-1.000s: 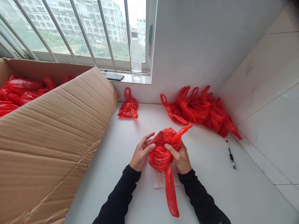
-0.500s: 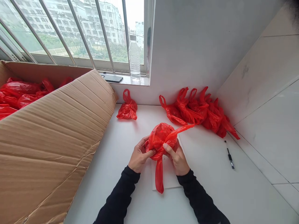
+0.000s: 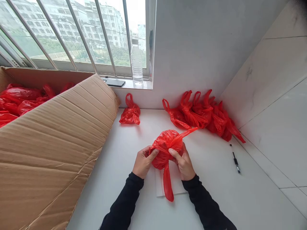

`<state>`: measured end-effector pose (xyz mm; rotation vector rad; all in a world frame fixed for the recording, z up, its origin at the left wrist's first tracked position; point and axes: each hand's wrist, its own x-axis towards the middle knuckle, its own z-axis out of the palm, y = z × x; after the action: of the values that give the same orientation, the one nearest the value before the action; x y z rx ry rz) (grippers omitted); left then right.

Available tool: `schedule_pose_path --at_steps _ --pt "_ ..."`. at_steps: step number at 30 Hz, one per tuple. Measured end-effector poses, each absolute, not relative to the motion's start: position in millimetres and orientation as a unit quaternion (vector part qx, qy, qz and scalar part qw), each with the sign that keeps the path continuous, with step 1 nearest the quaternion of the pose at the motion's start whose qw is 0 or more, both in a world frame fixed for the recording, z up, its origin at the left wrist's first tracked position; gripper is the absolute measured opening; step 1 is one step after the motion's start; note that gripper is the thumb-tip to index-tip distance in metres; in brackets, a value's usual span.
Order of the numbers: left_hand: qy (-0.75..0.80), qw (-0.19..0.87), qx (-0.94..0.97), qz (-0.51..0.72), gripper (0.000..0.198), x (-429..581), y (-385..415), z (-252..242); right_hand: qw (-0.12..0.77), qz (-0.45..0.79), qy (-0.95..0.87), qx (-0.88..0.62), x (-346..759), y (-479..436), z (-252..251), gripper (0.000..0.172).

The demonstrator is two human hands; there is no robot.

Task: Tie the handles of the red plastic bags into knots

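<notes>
A knotted red plastic bag [image 3: 165, 140] is held up between both hands over the white table. One of its handle ends points up to the right and the other hangs down toward me. My left hand [image 3: 144, 160] pinches the bag's left side, thumb on top. On the other side, my right hand [image 3: 182, 162] grips it with the thumb pressed by the knot. What the bag contains is hidden. Under it lies a white sheet of paper [image 3: 176, 185], partly covered by the bag and my hands.
A big cardboard box [image 3: 64, 137] with several red bags [image 3: 22, 94] fills the left. One red bag [image 3: 130, 114] sits near the wall; a row of several more [image 3: 201, 111] lies back right. A pen [image 3: 236, 162] rests right. Phone [image 3: 115, 82] and water bottle [image 3: 137, 64] occupy the windowsill.
The bag in my hands has turned a little, and its hanging end has swung to the right. My left thumb has shifted up along the bag's side. Both hands still hold it.
</notes>
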<state>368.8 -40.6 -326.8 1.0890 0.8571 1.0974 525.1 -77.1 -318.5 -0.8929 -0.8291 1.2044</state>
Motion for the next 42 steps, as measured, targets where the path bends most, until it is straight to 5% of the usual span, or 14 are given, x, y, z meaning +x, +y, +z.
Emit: schedule_pose_path --at_steps 13,19,25,31,42 --pt "0.356 0.575 0.542 0.499 0.021 369 -46 -318 0.643 0.442 -0.445 -0.440 524 -77 -316 0.057" --pt "0.362 0.581 0.547 0.482 0.025 368 -51 -314 0.648 0.440 -0.453 -0.427 524 -78 -317 0.050" --pt "0.305 0.616 0.557 0.466 0.040 368 -51 -314 0.659 0.406 -0.446 -0.450 525 -76 -317 0.062" --pt "0.344 0.599 0.512 0.511 0.026 370 -49 -320 0.648 0.439 -0.456 -0.424 524 -79 -313 0.057" --pt "0.357 0.591 0.484 0.537 0.030 371 -48 -325 0.663 0.443 -0.409 -0.444 524 -77 -320 0.063"
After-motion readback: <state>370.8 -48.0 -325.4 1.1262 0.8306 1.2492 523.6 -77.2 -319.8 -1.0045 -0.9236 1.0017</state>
